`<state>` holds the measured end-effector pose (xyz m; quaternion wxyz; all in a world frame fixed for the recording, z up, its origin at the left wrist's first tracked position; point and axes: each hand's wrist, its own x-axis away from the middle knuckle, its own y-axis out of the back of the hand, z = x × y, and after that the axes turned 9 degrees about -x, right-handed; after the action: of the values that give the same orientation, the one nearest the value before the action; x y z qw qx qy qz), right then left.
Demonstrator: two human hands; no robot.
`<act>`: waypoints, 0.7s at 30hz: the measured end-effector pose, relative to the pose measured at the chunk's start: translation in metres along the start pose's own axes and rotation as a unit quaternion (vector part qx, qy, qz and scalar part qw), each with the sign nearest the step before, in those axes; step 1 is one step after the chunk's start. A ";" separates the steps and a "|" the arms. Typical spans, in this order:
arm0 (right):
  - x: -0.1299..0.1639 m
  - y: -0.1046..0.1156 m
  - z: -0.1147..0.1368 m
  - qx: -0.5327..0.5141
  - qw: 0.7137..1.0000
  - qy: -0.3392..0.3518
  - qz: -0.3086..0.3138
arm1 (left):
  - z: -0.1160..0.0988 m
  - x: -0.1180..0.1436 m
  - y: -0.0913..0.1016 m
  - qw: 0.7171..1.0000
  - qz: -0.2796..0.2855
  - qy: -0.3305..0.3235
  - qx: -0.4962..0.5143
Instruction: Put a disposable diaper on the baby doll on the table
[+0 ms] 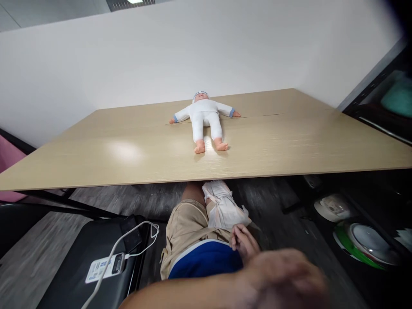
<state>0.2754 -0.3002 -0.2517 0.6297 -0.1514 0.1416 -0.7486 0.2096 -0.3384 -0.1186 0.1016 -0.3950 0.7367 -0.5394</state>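
doll [206, 118]: supine on table [96, 150], long axis runs away from viewer, head far, feet near
right hand [243, 241]: fingers curled, touching white cloth [225, 208] on lap
left hand [283, 281]: blurred, finger state cannot tell

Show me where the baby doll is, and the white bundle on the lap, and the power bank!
baby doll [205, 116]: head view, on its white-suited tummy.
white bundle [225, 210]: head view, on the middle of the crumpled cloth.
power bank [104, 267]: head view, on its white labelled face.
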 end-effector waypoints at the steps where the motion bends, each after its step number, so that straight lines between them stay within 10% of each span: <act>1: -0.001 0.006 0.008 0.005 1.000 0.005 -0.018 | -0.010 -0.003 0.010 1.000 0.004 -0.014 0.004; 9: 0.012 0.006 0.075 0.077 0.993 0.052 -0.068 | -0.047 0.013 0.084 0.962 -0.205 -0.181 -0.023; 21: 0.014 -0.070 0.100 0.275 0.881 0.380 0.056 | -0.058 0.020 0.071 0.932 -0.308 -0.185 0.053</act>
<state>0.2509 -0.3043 -0.1311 0.5847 0.3324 0.1669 -0.7210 0.1290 -0.3038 -0.1523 0.0853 -0.6893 0.5171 -0.5002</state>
